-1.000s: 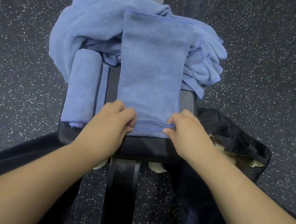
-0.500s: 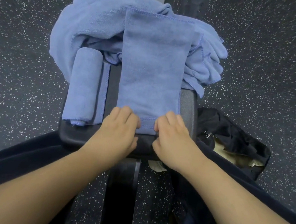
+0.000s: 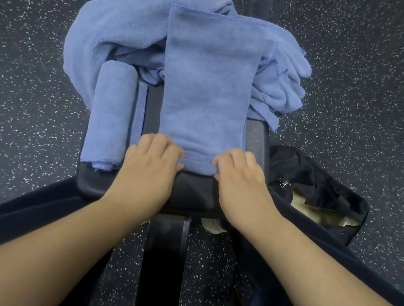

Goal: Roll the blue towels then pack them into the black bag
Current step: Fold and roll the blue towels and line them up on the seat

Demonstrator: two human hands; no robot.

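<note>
Both hands, left hand (image 3: 151,162) and right hand (image 3: 240,174), pinch the folded towel (image 3: 207,91) at its near hem, its length running straight away across the surface (image 3: 192,191).

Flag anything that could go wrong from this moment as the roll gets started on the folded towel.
1. Both hands, left hand and right hand, pinch only the near hem of the folded towel; its far end overlaps the loose towel pile, which may drag along.
2. The rolled towel sits near the bench edge and could be nudged off.
3. The black bag is slumped on the floor, so packing may snag.
</note>
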